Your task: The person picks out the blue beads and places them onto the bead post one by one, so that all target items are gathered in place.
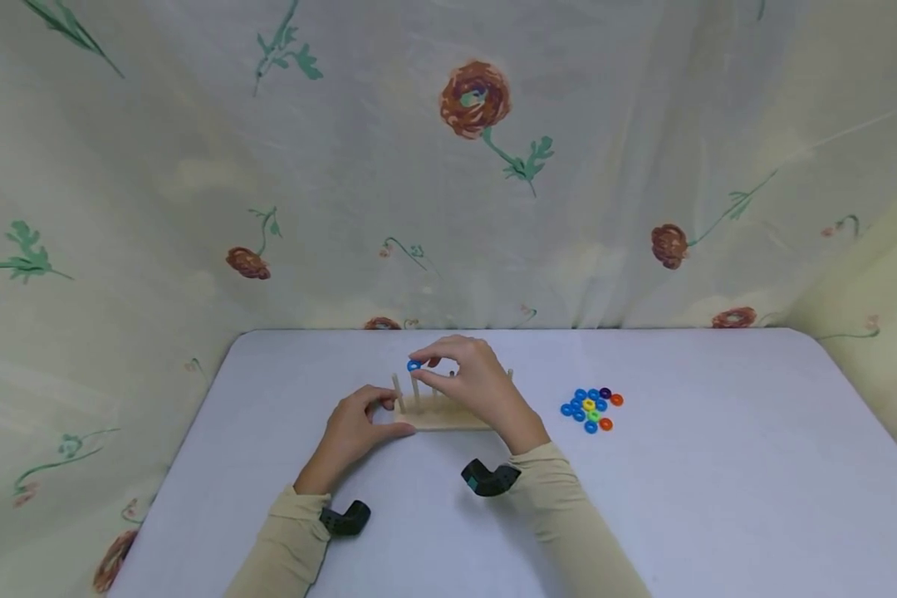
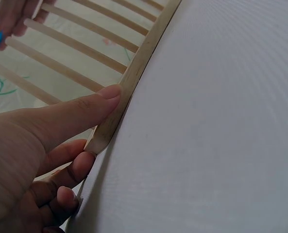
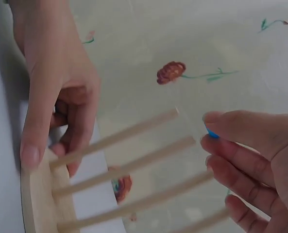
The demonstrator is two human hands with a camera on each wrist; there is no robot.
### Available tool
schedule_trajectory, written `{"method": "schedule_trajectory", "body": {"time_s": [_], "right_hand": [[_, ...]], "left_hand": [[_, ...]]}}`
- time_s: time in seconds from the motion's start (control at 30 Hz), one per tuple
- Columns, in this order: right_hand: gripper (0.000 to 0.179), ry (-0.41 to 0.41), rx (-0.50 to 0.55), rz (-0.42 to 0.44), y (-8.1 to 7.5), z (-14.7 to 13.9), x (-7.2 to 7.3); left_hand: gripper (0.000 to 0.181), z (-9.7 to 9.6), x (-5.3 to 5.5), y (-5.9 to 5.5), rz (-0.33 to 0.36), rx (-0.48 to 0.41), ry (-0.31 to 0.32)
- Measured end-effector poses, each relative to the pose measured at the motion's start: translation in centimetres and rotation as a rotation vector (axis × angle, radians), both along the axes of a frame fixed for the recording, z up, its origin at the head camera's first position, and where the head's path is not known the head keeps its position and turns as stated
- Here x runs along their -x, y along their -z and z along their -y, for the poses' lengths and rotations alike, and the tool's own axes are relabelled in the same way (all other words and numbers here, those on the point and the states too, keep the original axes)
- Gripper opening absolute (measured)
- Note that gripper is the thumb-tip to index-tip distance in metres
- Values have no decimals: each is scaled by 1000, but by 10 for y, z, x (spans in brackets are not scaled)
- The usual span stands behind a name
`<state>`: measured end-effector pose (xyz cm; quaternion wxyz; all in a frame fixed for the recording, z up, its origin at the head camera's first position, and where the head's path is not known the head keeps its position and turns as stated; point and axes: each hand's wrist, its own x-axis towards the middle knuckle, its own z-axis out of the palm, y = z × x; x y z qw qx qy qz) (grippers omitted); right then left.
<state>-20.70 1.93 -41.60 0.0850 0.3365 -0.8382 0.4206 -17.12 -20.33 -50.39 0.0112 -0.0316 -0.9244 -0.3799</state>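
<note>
A wooden base with several upright pegs (image 1: pixel 448 419) stands on the table. My left hand (image 1: pixel 359 423) grips its left end, thumb along the front and fingers behind, as the left wrist view also shows at the base's edge (image 2: pixel 134 77). Between thumb and forefinger my right hand (image 1: pixel 474 378) pinches a small blue ring (image 1: pixel 414 365), level with the top of the second peg from the left. In the right wrist view the blue ring (image 3: pixel 211 133) is mostly covered by the fingertips, close to the peg tips. Whether it touches a peg I cannot tell.
Right of the pegged base lies a cluster of small rings (image 1: pixel 590 406), mostly blue, with yellow, green, orange and dark purple ones. The white table (image 1: pixel 718 498) ends at a flowered curtain (image 1: pixel 568 274) behind. Each wrist carries a black device (image 1: pixel 347 519).
</note>
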Motion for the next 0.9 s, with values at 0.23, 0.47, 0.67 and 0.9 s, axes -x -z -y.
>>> {"method": "schedule_trajectory", "body": {"time_s": [0.23, 0.47, 0.67, 0.9], "right_hand": [[18, 26, -57, -107, 1, 20, -4], [15, 43, -94, -154, 3, 26, -6], [15, 26, -98, -147, 4, 25, -5], [14, -16, -86, -180, 5, 25, -4]], "left_hand": [[46, -1, -2, 1, -3, -9, 3], [46, 2, 0, 1, -9, -18, 11], [46, 2, 0, 1, -5, -23, 11], [46, 2, -2, 2, -20, -30, 12]]}}
